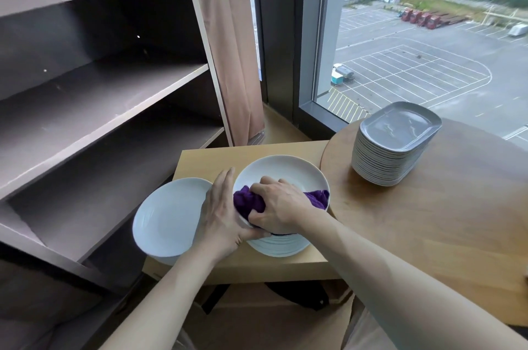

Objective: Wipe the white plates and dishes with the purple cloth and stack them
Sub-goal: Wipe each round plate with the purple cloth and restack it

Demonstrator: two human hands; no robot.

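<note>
A white deep plate is tilted up above a stack of white plates on the low square wooden table. My left hand grips the tilted plate by its left rim. My right hand presses the bunched purple cloth into the plate's bowl; the cloth's far end sticks out to the right. A second pile topped by a white deep plate sits at the table's left edge, next to my left hand.
A tall stack of rounded rectangular dishes stands on the round wooden table to the right. A dark shelf unit with bare shelves fills the left. A brown curtain and a window lie behind.
</note>
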